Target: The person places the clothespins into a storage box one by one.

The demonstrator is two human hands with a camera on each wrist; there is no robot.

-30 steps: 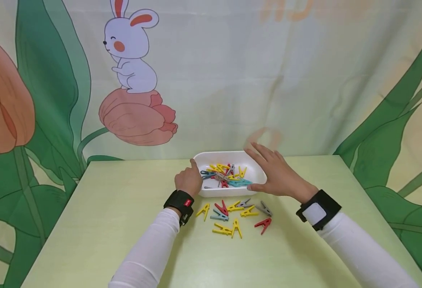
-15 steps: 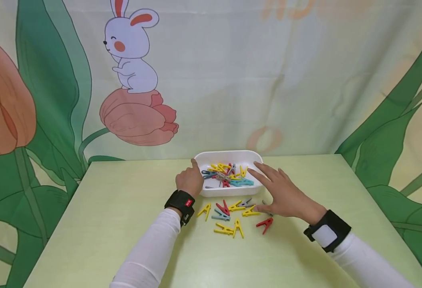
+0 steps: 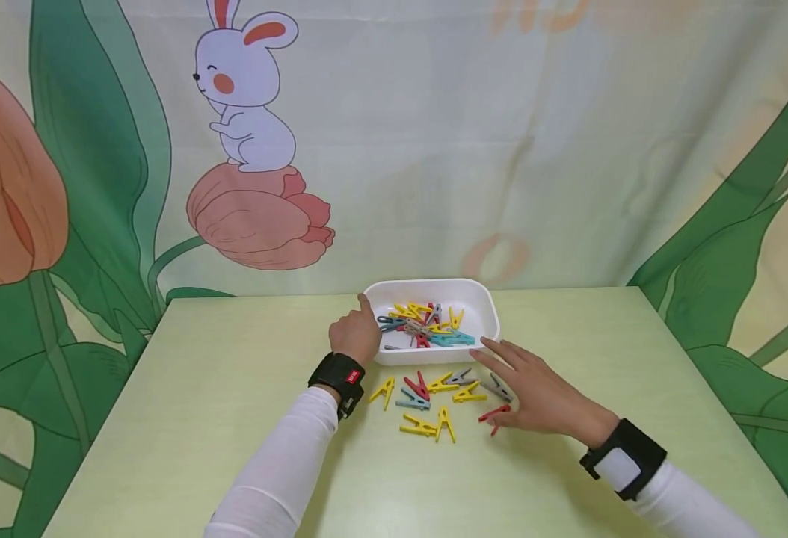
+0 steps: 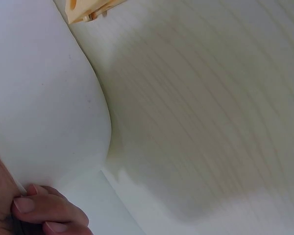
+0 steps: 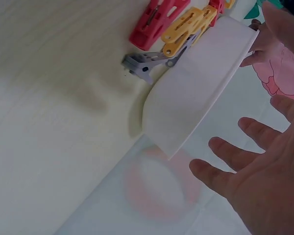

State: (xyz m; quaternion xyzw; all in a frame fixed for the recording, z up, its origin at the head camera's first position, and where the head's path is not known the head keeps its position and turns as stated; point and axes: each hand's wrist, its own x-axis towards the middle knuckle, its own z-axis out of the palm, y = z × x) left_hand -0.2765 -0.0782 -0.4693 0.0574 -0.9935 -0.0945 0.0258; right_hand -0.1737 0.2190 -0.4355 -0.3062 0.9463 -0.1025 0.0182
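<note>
At the left end of the white plastic box, my left hand grips the rim, its fingers curled; in the left wrist view the curled fingers meet the box's rim. My right hand hovers with spread fingers at the box's front right corner, its thumb over a red clothespin, which it partly hides. A grey clothespin lies beside those fingers. In the right wrist view the right hand shows nothing between its spread fingers. Whether the thumb touches the red clothespin I cannot tell.
Inside the box lie several clothespins, among them a turquoise one. Several more are scattered on the pale table in front of it, including a light blue one and a yellow one. A printed curtain hangs behind the table.
My right hand has moved from the box's right end down and toward the front, over the grey and red clothespins. The left hand stays at the box's left end.
</note>
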